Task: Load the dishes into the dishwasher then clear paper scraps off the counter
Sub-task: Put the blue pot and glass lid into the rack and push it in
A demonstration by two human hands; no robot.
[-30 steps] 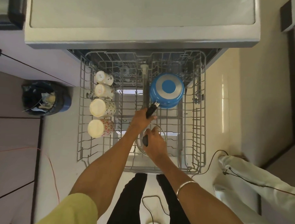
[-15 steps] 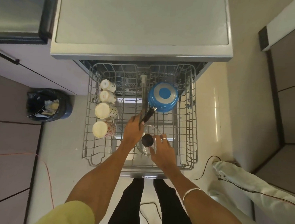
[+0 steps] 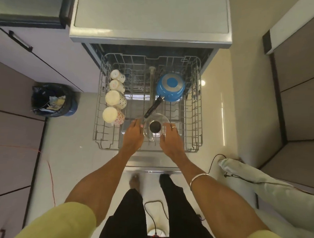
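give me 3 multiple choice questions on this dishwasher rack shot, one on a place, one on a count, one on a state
1. Where is the blue pot in the rack?
A. far right
B. near left
C. on the floor

2. How many cups line the rack's left side?
A. two
B. four
C. six

3. How does the blue pot sit?
A. upright
B. on its side
C. upside down

Answers:
1. A, it sits near the rack's far right, handle pointing toward the glass lid.
2. B, four stand in one row.
3. C, its flat base faces up.
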